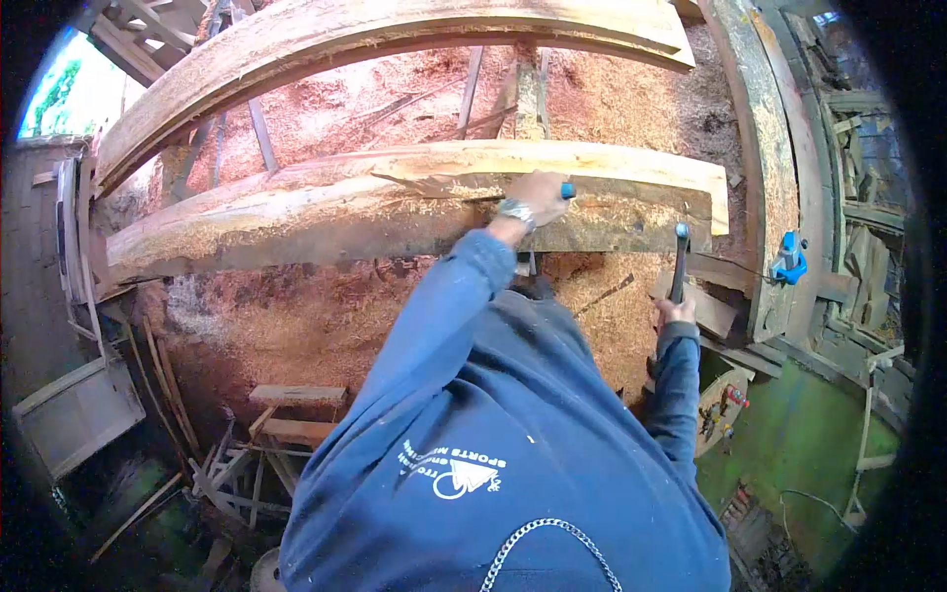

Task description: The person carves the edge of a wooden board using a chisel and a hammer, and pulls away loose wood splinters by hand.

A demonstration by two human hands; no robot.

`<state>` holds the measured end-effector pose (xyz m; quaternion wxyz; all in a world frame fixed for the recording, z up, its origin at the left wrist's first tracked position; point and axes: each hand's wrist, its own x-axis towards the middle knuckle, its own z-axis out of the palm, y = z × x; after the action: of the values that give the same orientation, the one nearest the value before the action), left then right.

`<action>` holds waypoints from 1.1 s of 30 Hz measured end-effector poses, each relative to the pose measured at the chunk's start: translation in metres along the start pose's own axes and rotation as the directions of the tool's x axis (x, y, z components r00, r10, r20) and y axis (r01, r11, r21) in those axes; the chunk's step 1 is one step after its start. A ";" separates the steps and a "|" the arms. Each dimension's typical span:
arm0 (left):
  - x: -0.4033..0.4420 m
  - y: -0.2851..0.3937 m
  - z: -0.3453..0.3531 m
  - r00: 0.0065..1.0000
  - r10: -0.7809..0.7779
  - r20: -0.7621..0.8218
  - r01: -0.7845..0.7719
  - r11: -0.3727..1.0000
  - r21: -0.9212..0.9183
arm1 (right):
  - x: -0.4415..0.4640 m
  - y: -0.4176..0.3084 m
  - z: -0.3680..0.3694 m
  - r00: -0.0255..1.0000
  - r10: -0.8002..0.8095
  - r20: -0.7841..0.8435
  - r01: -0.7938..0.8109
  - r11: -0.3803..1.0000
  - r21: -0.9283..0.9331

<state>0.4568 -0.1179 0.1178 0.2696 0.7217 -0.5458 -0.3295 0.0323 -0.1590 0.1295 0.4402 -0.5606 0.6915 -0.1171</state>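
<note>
My left hand (538,194), with a metal watch at its wrist, is closed around a chisel (567,190) whose handle has a blue end. The chisel lies low over the dark edge of a long wooden plank (631,202), its thin blade pointing left among wood chips. To the right and nearer my body, my right hand (675,310) grips the handle of a hammer (680,259). The hammer is raised upright, apart from the chisel, and its head has a bright round face.
Another long plank (395,35) lies beyond, with wood shavings (631,99) thick on the ground between. At right, a blue tool (789,259) rests on a wide crosswise beam (764,148). Stacked wood (296,395) stands at lower left, and a green floor (809,434) shows at lower right.
</note>
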 end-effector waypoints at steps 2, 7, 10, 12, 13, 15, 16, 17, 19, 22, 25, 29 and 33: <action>-0.039 -0.025 -0.039 0.908 0.036 -0.418 -0.165 0.947 -0.277 | 0.004 -0.011 0.021 0.996 -0.049 -0.073 0.053 0.997 0.056; -0.098 -0.162 -0.150 0.773 -0.376 -0.511 -0.539 0.036 -0.842 | -0.024 0.017 0.059 0.990 -0.142 0.025 0.133 0.967 0.219; -0.093 -0.140 -0.145 0.830 -0.253 -0.496 -0.499 0.060 -0.865 | -0.023 0.029 0.078 0.989 0.081 0.122 -0.084 0.996 0.015; -0.079 -0.136 -0.122 0.858 -0.253 -0.446 -0.421 0.149 -0.895 | -0.011 0.059 0.088 0.993 0.030 0.113 -0.021 0.997 -0.079; -0.075 -0.123 -0.118 0.864 -0.221 -0.452 -0.409 0.214 -0.887 | -0.025 0.032 0.089 0.990 0.057 0.133 -0.044 0.995 -0.094; -0.069 -0.111 -0.111 0.871 -0.161 -0.465 -0.402 0.311 -0.861 | -0.039 0.007 0.083 0.989 0.013 0.149 0.009 0.989 -0.147; -0.068 -0.110 -0.111 0.879 -0.165 -0.448 -0.380 0.326 -0.866 | -0.043 0.004 0.080 0.988 -0.056 0.146 0.082 0.980 -0.182; -0.066 -0.110 -0.111 0.889 -0.167 -0.427 -0.355 0.339 -0.871 | -0.048 0.001 0.077 0.983 -0.122 0.141 0.150 0.965 -0.216; -0.064 -0.110 -0.109 0.915 -0.162 -0.370 -0.291 0.372 -0.881 | -0.074 -0.034 0.072 0.992 -0.069 0.105 0.098 0.947 -0.305; -0.065 -0.100 -0.106 0.913 -0.159 -0.375 -0.253 0.500 -0.828 | -0.078 -0.023 0.069 0.991 0.007 0.135 0.028 0.966 -0.257; -0.069 -0.092 -0.094 0.926 -0.061 -0.373 -0.221 0.713 -0.666 | -0.083 -0.012 0.077 0.993 -0.080 0.086 0.104 0.941 -0.323; -0.068 -0.086 -0.093 0.916 0.281 -0.288 -0.359 0.894 -0.267 | -0.091 -0.077 0.101 0.974 -0.133 0.183 0.175 0.955 -0.241; -0.073 -0.093 -0.089 0.925 0.178 -0.336 -0.306 0.874 -0.377 | -0.100 -0.184 0.126 0.864 -0.474 0.172 0.483 0.876 -0.014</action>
<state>0.5684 -0.0208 0.1174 0.5362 0.6115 -0.5024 -0.2933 0.2474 -0.0928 0.2245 0.4365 -0.7343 0.4956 -0.1568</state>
